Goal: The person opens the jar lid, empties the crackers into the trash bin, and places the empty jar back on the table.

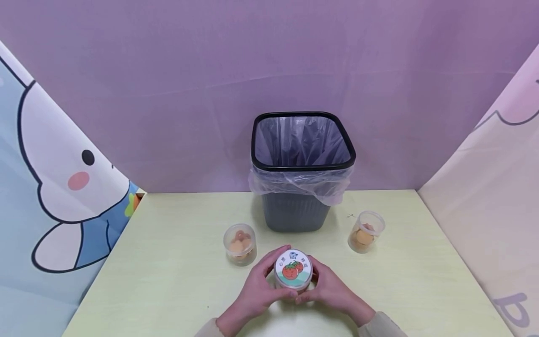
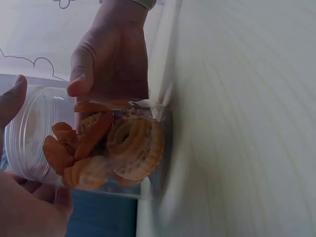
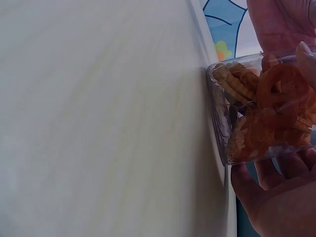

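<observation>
On the pale yellow-green table, a small clear plastic jar of orange snacks stands at left. My left hand and right hand curl around the clear round jar with the tomato-printed white lid, upright at the near centre before the lined grey waste bin. Another snack jar stands at right.
</observation>
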Demonstrator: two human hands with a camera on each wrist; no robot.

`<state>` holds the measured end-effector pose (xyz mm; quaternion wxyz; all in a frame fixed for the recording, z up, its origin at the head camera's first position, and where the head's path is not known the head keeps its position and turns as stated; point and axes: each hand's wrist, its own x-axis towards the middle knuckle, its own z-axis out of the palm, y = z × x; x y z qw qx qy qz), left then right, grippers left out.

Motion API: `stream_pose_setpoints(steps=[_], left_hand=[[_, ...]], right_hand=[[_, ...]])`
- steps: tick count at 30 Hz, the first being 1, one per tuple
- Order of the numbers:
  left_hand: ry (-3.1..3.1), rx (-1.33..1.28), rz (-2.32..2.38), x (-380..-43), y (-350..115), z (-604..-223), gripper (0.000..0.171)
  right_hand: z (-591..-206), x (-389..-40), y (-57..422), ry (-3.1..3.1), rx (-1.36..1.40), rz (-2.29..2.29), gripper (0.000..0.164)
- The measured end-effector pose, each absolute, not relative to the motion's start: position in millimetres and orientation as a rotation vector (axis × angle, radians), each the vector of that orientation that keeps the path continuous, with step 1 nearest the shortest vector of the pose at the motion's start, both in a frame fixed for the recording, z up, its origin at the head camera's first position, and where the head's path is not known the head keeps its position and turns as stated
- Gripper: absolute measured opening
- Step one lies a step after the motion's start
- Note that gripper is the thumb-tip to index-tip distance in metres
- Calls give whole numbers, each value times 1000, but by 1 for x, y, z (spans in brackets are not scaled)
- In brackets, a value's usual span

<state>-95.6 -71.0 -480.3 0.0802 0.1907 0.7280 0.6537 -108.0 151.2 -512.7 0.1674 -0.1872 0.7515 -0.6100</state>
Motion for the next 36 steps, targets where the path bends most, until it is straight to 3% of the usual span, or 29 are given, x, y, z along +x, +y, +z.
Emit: stream_pose_setpoints(steps=[12, 26, 36], left_hand=[[2147, 686, 1913, -101, -79, -484, 92], [1968, 1018, 1818, -135, -94, -488, 91], [1779, 1040, 1813, -150, -98, -489, 94]], right_hand=[[-512, -109, 151, 2164, -546, -1704, 87], [-513, -110, 152, 2152, -542, -1705, 85], [-513, -111, 152, 2162, -551, -1692, 86]])
